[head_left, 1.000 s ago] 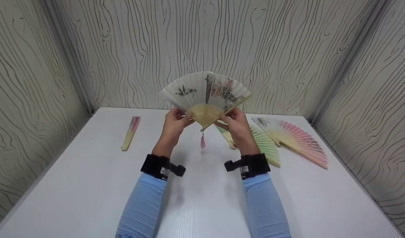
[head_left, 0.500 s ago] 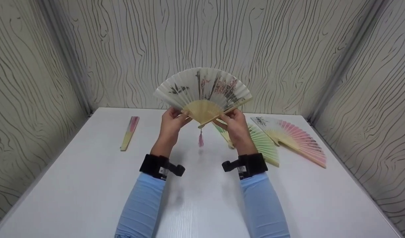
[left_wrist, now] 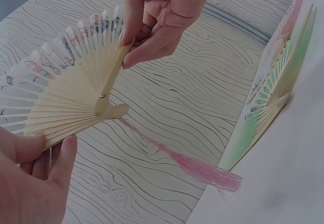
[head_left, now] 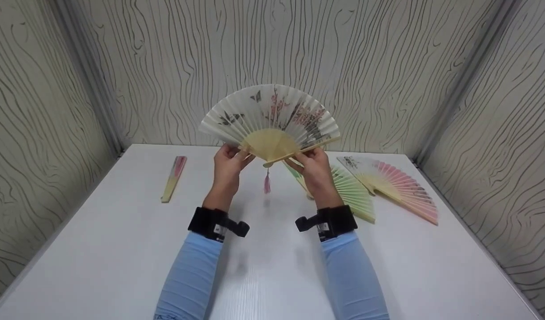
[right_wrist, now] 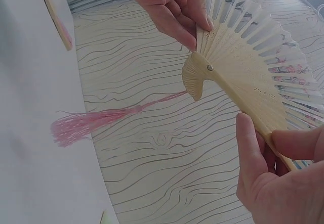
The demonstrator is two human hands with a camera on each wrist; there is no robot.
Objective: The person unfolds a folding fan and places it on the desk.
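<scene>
Fan [head_left: 270,120] spread at frame centre, pivot down; left hand [head_left: 226,163] pinches left outer rib, right hand [head_left: 314,166] pinches right rib; equally near.

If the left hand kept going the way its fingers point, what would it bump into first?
The left hand already pinches the white fan by its outer rib, so the fan comes first. Past it, probably the patterned back wall, though depth is hard to judge.
</scene>
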